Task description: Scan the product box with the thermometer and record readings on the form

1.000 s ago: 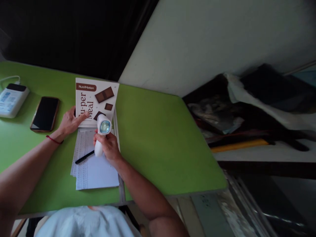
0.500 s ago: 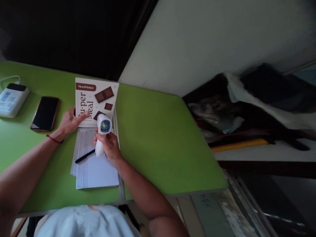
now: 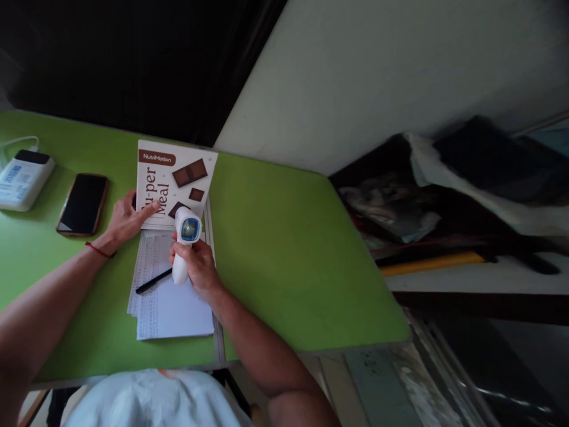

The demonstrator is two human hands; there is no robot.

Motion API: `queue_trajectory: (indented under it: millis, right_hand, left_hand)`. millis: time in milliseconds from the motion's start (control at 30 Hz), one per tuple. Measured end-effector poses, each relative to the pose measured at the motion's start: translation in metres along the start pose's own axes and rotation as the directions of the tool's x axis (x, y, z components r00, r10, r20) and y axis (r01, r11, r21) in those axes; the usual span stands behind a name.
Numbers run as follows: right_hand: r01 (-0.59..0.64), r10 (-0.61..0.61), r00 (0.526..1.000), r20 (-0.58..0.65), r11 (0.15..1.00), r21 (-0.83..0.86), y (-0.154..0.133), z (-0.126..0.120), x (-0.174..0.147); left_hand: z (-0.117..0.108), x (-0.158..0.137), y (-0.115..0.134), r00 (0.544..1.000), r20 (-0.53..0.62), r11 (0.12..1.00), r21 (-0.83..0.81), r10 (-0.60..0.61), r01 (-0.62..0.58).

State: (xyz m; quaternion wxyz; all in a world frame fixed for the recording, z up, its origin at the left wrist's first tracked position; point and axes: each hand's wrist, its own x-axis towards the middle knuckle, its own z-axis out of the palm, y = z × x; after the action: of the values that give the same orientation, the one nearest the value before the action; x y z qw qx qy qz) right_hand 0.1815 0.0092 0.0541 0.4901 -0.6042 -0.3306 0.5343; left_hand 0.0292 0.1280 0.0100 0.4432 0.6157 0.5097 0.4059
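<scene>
My left hand (image 3: pixel 127 218) grips the left edge of a white NutriMotion box (image 3: pixel 182 178) with brown chocolate pictures, its thumb on the front face. The box stands on the green table. In my right hand (image 3: pixel 201 265) is a white infrared thermometer (image 3: pixel 181 264), held by its handle, with its blue-framed screen towards me. The thermometer's head is in front of the box's lower edge; whether they touch I cannot tell. Below lie sheets of paper (image 3: pixel 178 314), some with handwriting, and a black pen (image 3: pixel 153 281) rests on them.
A smartphone (image 3: pixel 83 204) lies left of my left hand on the green table (image 3: pixel 288 255). Farther left is a white power bank (image 3: pixel 26 181) with a cable. A dark panel (image 3: pixel 133 65) and a pale wall stand behind; a cluttered shelf (image 3: pixel 444 225) is at the right.
The box's top leans very slightly to the right compared with before. Both hands keep their hold and have barely moved.
</scene>
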Motion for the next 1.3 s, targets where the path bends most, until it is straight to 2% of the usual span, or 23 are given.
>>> queue_trajectory:
  millis: [167, 467, 533, 600, 667, 700, 733, 800, 833, 933, 1033, 1233, 1300]
  right_hand:
    - [0.064, -0.063, 0.997, 0.043, 0.998, -0.028, 0.003, -0.004, -0.001]
    - [0.102, -0.098, 0.990, 0.103, 0.994, -0.041, 0.006, -0.007, -0.006]
    - [0.159, -0.151, 0.983, 0.101, 0.984, -0.078, 0.001, -0.013, -0.006]
    - [0.267, -0.262, 0.964, 0.052, 0.946, -0.186, -0.010, -0.026, -0.004]
    - [0.375, -0.418, 0.908, -0.005, 0.819, -0.435, -0.025, -0.045, 0.001]
    - [0.365, -0.466, 0.884, -0.026, 0.725, -0.584, -0.033, -0.056, 0.004]
    - [0.292, -0.475, 0.878, -0.057, 0.625, -0.724, -0.041, -0.067, 0.007]
    - [0.059, -0.405, 0.904, -0.137, 0.436, -0.898, -0.052, -0.087, 0.013]
    - [-0.018, -0.357, 0.923, -0.146, 0.337, -0.941, -0.056, -0.095, 0.015]
    - [-0.114, -0.239, 0.961, -0.138, 0.112, -0.987, -0.059, -0.110, 0.018]
    - [-0.140, -0.191, 0.971, -0.141, 0.021, -0.990, -0.056, -0.115, 0.019]
    - [-0.136, -0.187, 0.973, -0.134, 0.002, -0.991, -0.047, -0.130, 0.027]
    - [-0.103, -0.236, 0.967, -0.097, -0.017, -0.994, -0.046, -0.135, 0.027]
  left_hand:
    - [0.000, -0.002, 0.002, 1.000, -0.011, 0.998, -0.054, 0.019, -0.019]
    - [0.000, -0.002, 0.000, 0.999, -0.007, 0.996, -0.071, 0.049, -0.049]
    - [-0.001, -0.003, -0.001, 0.997, -0.011, 0.994, -0.082, 0.078, -0.079]
    - [0.000, -0.002, -0.005, 0.994, -0.028, 0.989, -0.099, 0.110, -0.112]
    - [0.001, 0.000, -0.010, 0.989, -0.056, 0.985, -0.100, 0.138, -0.143]
    - [0.002, 0.002, -0.012, 0.985, -0.078, 0.983, -0.088, 0.155, -0.162]
    - [0.002, 0.004, -0.015, 0.979, -0.102, 0.980, -0.069, 0.177, -0.184]
    - [0.000, 0.010, -0.021, 0.964, -0.136, 0.972, -0.027, 0.228, -0.233]
    - [-0.001, 0.012, -0.024, 0.958, -0.140, 0.967, -0.013, 0.251, -0.255]
    - [-0.003, 0.019, -0.030, 0.944, -0.115, 0.951, 0.012, 0.309, -0.310]
    - [-0.002, 0.021, -0.033, 0.927, -0.069, 0.929, 0.056, 0.370, -0.366]
    - [0.001, 0.017, -0.029, 0.928, 0.013, 0.922, 0.104, 0.373, -0.372]
    - [0.001, 0.015, -0.027, 0.936, 0.022, 0.928, 0.123, 0.352, -0.352]
